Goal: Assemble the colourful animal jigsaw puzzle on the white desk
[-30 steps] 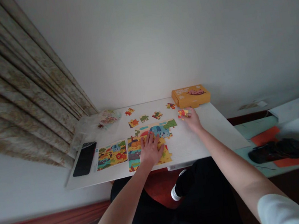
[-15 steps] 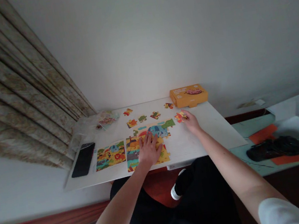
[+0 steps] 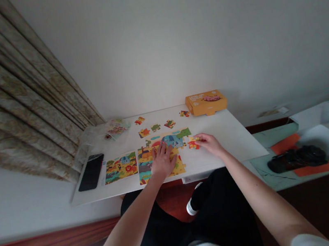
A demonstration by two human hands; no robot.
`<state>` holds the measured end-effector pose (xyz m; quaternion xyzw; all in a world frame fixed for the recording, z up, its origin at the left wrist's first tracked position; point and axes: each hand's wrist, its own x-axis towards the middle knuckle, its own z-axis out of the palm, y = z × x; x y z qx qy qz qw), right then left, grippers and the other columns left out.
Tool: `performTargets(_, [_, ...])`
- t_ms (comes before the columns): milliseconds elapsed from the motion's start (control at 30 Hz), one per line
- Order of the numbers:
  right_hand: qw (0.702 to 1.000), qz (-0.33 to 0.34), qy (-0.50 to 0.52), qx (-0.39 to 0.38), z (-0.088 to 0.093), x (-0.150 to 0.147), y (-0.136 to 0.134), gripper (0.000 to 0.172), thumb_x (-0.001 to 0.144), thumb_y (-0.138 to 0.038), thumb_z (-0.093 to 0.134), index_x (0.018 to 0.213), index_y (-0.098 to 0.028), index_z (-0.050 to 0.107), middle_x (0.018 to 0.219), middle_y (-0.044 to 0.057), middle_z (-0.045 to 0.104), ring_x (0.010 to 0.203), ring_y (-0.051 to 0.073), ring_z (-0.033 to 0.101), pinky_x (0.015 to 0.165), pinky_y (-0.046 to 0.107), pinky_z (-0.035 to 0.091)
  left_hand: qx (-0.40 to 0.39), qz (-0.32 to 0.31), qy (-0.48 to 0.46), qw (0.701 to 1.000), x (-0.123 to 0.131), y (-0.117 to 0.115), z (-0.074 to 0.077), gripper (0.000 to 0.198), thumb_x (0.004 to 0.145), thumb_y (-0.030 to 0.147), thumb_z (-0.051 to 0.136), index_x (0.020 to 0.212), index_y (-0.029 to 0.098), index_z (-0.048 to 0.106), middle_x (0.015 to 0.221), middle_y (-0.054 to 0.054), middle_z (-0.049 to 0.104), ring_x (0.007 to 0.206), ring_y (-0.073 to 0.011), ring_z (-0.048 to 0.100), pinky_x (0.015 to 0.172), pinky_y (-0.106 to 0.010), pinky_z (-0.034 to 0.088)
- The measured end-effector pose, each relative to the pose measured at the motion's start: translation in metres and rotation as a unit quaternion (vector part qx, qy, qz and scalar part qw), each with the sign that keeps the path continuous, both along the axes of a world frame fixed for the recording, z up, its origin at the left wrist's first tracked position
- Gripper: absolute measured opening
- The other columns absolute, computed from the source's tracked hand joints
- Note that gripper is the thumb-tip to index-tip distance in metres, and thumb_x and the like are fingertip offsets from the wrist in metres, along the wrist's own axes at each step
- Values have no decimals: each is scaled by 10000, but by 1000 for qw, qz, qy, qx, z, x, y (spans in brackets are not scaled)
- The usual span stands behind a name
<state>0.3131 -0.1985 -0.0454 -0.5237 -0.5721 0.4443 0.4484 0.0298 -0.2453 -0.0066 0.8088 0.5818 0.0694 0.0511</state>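
- Right hand (image 3: 210,144): fingers (image 3: 200,138) closed in a pinch on a red-and-yellow jigsaw piece (image 3: 194,143), just right of the partly built puzzle (image 3: 169,141), near the frame's center.
- Left hand (image 3: 162,161): fingers spread open, flat on the puzzle.
- Handling, judging by its look: light, stiff cardboard, thin — best held by opposite edges.

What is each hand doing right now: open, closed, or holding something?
Left hand: open, fingers spread flat on the jigsaw puzzle.
Right hand: closed, holding a red-and-yellow jigsaw piece.
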Motion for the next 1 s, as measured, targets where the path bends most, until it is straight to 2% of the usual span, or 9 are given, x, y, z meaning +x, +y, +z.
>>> performTargets(167, [999,-15,-37,36,-5,-3,-6,430,791,-571,766,1049,-226,781,986,70,799,853,230,721,802,354,580,16,-2,-16,1000,-1,-1,-3,493,1059,429,434,1503,245,542,1613,-102,487,1534,-293,378,1277,-589,257])
performTargets(367, [995,-28,-74,60,-13,-2,-5,414,846,-558,719,1105,-238,764,946,62,788,821,230,714,792,361,575,35,-2,-31,999,-1,0,-8,454,1047,393,480,1468,251,577,1576,-113,531,1497,-306,436,1260,-596,294])
performTargets(533, [989,-29,-120,82,-17,1,-2,343,875,-492,708,1106,-246,774,1080,88,790,872,239,717,853,395,576,45,-8,-43,998,-3,1,-11,446,1040,379,494,1451,234,591,1563,-127,542,1488,-319,446,1250,-605,308])
performTargets(800, [968,22,-205,145,-6,0,-2,196,937,-297,656,1072,-270,795,1083,78,785,1018,252,706,960,426,551,55,-13,-44,997,-3,2,-13,430,1036,364,504,1432,227,598,1550,-143,552,1474,-325,463,1244,-614,310])
performTargets(1000, [964,46,-208,158,1,-17,-14,133,935,-250,682,1020,-268,783,1036,62,793,965,243,710,887,391,559,59,-15,-47,997,-3,2,-13,420,1031,361,518,1417,223,606,1530,-150,568,1457,-338,477,1231,-636,318])
